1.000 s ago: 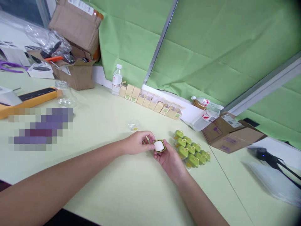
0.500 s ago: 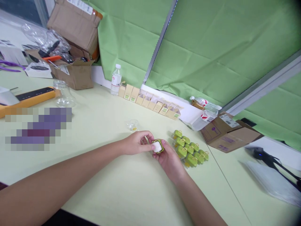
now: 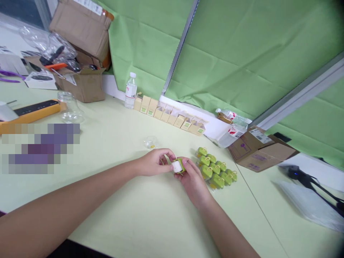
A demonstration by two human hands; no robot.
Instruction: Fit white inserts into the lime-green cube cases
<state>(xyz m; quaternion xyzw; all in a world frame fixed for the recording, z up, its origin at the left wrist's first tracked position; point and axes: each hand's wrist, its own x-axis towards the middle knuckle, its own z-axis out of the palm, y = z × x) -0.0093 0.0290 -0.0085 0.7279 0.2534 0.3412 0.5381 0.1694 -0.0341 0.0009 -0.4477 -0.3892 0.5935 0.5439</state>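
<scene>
Over the table, my left hand (image 3: 153, 163) is closed, thumb and fingers pinching a small rounded white case (image 3: 177, 166) that looks like an earbud case. Its other end sits inside a green cover (image 3: 183, 166). My right hand (image 3: 195, 182) is wrapped round that cover from the right, thumb on top. Just beyond my right hand stand several similar green pieces (image 3: 215, 168) with yellow loops, grouped in rows; some have clear plastic about them. A crumpled clear plastic piece with a yellow spot (image 3: 151, 142) lies beyond my left hand.
Small beige boxes (image 3: 166, 114) line the back edge beside a water bottle (image 3: 130, 91). A clear jar (image 3: 69, 107), an orange-and-black strip (image 3: 37, 113) and an open carton (image 3: 83, 86) are left. Another carton (image 3: 259, 150), a black device (image 3: 298, 175) and plastic sheets (image 3: 309, 204) lie right.
The green cover has turned in my right hand, so more of its outer side shows and the white case points further left. The whole view has shifted slightly.
</scene>
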